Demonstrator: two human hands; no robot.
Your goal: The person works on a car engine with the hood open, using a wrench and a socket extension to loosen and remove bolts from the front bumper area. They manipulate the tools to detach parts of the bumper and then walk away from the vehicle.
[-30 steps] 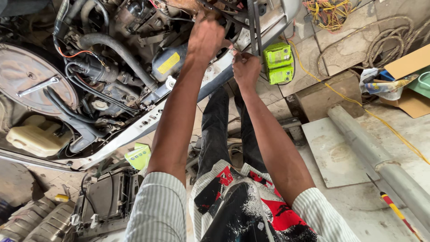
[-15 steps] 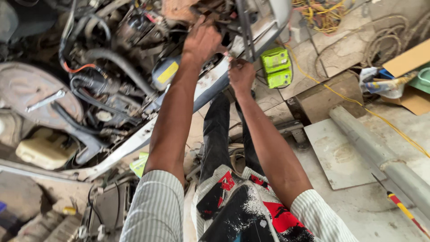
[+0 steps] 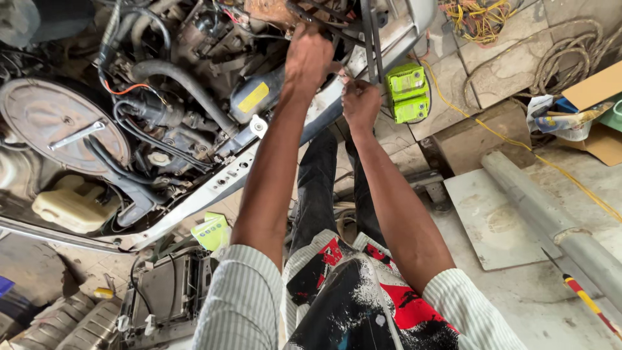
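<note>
Left hand [image 3: 308,55] up in engine bay, fingers curled around rusty bracket [image 3: 272,10] at top edge – grip closed on it. Right hand [image 3: 360,104] lower right, fingers pinched together on dark metal rod [image 3: 370,39] by white front panel [image 3: 324,110]. Green box [image 3: 407,91] on floor just right of right fingers. Round air cleaner [image 3: 58,126] well left.

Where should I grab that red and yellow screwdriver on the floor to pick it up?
Probably by the striped handle of the screwdriver, coming down from above. It lies flat on the concrete floor beside the grey pipe, thin metal tip pointing up-left, so the thicker handle gives fingers more to close around than the shaft.
</note>
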